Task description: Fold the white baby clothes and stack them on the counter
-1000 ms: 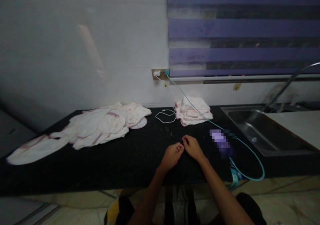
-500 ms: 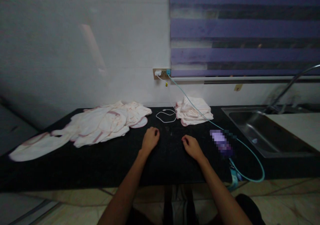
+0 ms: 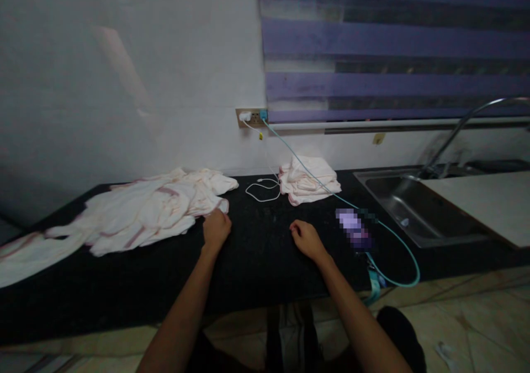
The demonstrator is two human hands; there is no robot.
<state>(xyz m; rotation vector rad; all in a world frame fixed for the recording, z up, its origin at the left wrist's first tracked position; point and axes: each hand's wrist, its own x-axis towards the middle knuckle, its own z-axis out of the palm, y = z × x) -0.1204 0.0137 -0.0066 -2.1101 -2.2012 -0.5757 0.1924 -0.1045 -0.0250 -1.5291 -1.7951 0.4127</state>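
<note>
On the dark bench [image 3: 256,262], left hand [image 3: 216,228] grips the pink-trimmed cloth pile's [image 3: 136,213] edge; right hand [image 3: 305,239] rests loosely curled, empty.

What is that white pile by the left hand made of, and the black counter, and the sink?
The pile by the left hand looks like soft cloth, maybe cotton: it wrinkles, lies limp, and has pinkish edging. The counter looks like polished stone, perhaps granite: dark, with tiny pale specks. The sink looks like stainless steel: grey with a dull shine.
</note>
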